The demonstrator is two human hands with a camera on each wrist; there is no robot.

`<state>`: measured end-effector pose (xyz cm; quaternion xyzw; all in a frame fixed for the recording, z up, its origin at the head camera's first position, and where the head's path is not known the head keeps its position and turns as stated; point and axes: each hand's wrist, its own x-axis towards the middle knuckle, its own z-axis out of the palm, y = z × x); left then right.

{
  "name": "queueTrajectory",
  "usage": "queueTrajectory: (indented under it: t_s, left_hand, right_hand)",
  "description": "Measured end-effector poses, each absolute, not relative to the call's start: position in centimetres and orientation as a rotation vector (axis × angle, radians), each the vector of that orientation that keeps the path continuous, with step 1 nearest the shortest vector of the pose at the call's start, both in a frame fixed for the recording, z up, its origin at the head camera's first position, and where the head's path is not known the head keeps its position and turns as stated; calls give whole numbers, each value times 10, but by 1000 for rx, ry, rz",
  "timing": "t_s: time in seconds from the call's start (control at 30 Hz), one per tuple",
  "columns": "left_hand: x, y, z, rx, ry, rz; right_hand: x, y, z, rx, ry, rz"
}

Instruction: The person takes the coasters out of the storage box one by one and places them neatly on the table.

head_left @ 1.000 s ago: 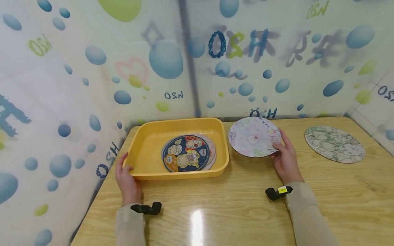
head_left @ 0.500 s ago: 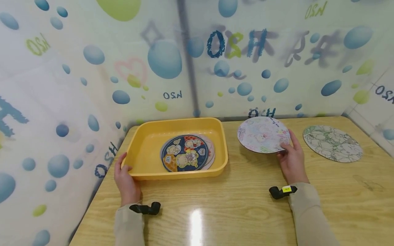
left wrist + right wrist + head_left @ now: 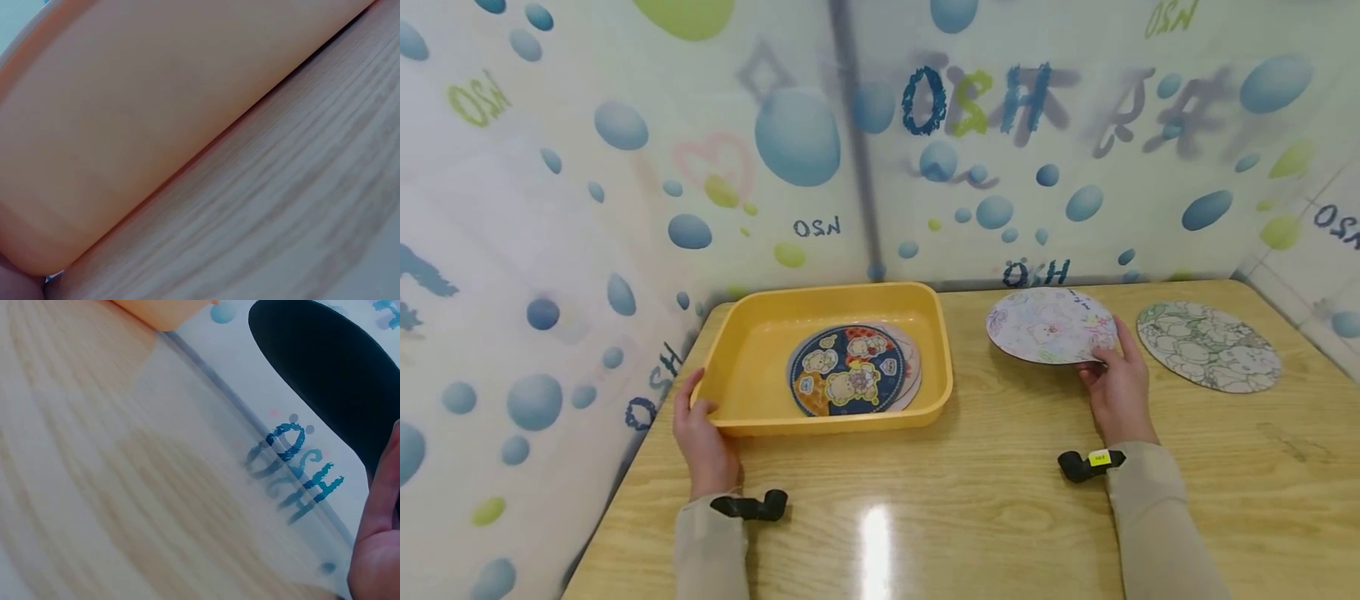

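My left hand grips the front left corner of a yellow plastic tray, thumb over the rim. The tray's side wall fills much of the left wrist view. Inside the tray lies a dark blue round mat with cartoon bears, overlapping a pinkish round mat. Right of the tray, my right hand pinches a pale round mat with coloured doodles by its right edge, thumb on top. It hangs above the table, and its black underside shows in the right wrist view.
Farther right, a round mat with green and grey line drawings lies flat on the wooden table. A printed curtain with blue drops closes off the back and left sides.
My right hand has carried the doodled mat to the right, away from the tray, and the mat now lies flatter. My left hand keeps its grip on the tray corner.
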<state>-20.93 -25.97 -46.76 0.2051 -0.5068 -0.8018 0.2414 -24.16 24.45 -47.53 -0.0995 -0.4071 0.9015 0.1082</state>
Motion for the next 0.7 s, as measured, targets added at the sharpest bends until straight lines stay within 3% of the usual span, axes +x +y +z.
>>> queueTrajectory:
  t_s: [0.7]
  left_hand:
    - [-209, -261, -468, 556, -1377, -2201]
  right_hand:
    - [-236, 264, -471, -487, -1216, 2520]
